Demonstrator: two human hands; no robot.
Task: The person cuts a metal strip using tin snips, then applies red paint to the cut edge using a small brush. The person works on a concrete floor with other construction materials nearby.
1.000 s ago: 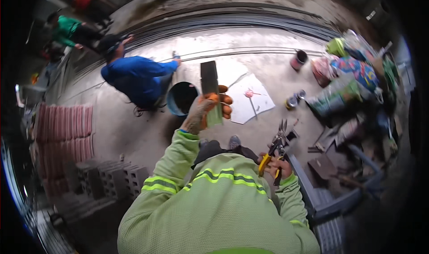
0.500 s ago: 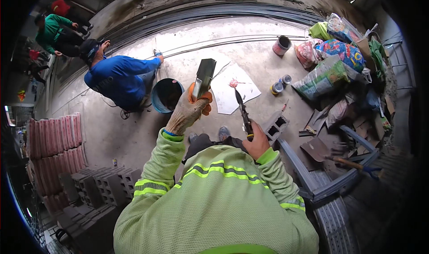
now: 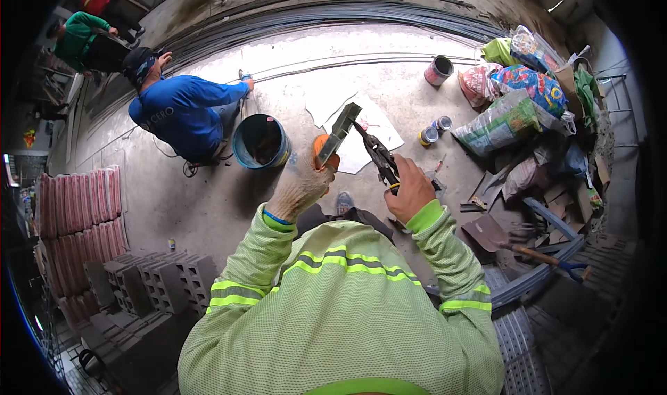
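Out front of the wearer's hi-vis sleeves (image 3: pixel 240 291), L hand (image 3: pixel 300 185), in a knit glove w/ orange on it, is closed round the lower end of a short metal channel (image 3: pixel 338 136), held up at a tilt, top leaning R. R hand (image 3: pixel 411 185), bare, is wrapped round the handles of dark snips (image 3: pixel 381 160); their tips are at the channel's upper end, can't tell if touching. Below, btwn the hands, a grey shoe (image 3: pixel 344 202); just beyond, a white sheet (image 3: pixel 321 107), partly hidden by channel & snips. Off R, a shovel (image 3: pixel 486 233) w/ wood handle; off L, hollow conc. blocks (image 3: pixel 163 284). Bit farther: blue bucket (image 3: pixel 242 138) L of the sheet, two small cans (image 3: pixel 429 136) R of it. Past those, piled sacks (image 3: pixel 497 124) far R & a co-worker in blue (image 3: pixel 184 117) near the bucket. At back, long thin rods (image 3: pixel 326 13) on the floor; co-worker in green (image 3: pixel 78 40), upper L.
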